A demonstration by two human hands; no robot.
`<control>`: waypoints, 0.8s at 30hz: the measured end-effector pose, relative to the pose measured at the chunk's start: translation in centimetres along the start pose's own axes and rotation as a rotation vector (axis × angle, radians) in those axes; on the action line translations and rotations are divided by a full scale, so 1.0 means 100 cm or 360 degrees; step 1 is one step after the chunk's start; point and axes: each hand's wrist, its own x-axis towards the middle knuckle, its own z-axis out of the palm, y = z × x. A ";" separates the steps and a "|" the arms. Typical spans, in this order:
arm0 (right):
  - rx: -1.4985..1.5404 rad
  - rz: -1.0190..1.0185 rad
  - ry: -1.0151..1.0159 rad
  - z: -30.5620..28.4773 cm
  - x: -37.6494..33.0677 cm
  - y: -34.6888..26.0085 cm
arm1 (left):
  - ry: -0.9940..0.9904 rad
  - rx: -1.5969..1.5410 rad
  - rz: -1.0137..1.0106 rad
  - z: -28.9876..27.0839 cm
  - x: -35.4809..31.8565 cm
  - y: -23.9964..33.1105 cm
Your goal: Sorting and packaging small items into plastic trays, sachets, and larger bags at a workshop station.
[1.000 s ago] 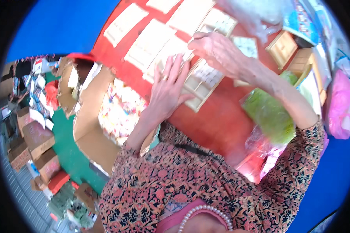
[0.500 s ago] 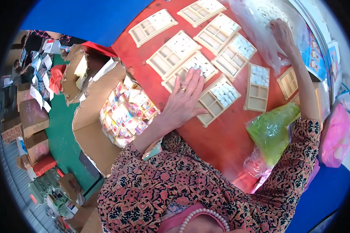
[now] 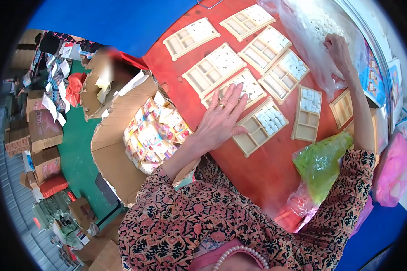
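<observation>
My left hand [image 3: 222,118], a ring on one finger, lies flat with fingers stretched over a cream compartment tray [image 3: 208,102]. Small white pieces [image 3: 253,89] fill part of that tray beyond my fingertips; the rest is hidden under the hand. At the upper right, my right hand [image 3: 337,49] is by a clear plastic bag [image 3: 298,27] with many loose white pieces [image 3: 320,23] in it. Its fingers are curled in, and whatever they hold is hidden. Nearest my left thumb, another cream tray [image 3: 248,140] has white pieces in its right section and bare compartments on its left.
Several more part-filled trays [image 3: 215,67] stand on the red table [image 3: 239,174]. A tray without pieces [image 3: 342,109] lies by my right forearm, near a green plastic bag [image 3: 319,160]. At left, an opened cardboard box [image 3: 115,156] holds colourful packets [image 3: 153,137].
The whole view has shifted, so the table and trays appear farther right and lower. My right hand's fingers look more curled at the bag. The left hand still rests over the same tray.
</observation>
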 end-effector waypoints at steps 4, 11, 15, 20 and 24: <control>0.0305 0.0180 0.0177 -0.009 -0.003 -0.001 | 0.0056 0.0051 0.0023 0.002 -0.001 -0.001; 0.0349 0.0254 0.0425 -0.027 -0.003 0.008 | 0.0074 0.0212 0.0064 0.005 0.006 -0.004; 0.0772 0.0276 0.0307 -0.063 -0.002 -0.083 | 0.0102 0.0161 -0.0054 0.001 -0.005 -0.011; 0.0870 -0.0185 -0.0312 -0.061 -0.061 -0.167 | 0.0096 -0.0033 -0.0006 0.008 0.010 -0.007; 0.1070 -0.0817 -0.0190 -0.024 -0.078 -0.206 | 0.0106 0.0045 0.0012 0.008 0.008 -0.006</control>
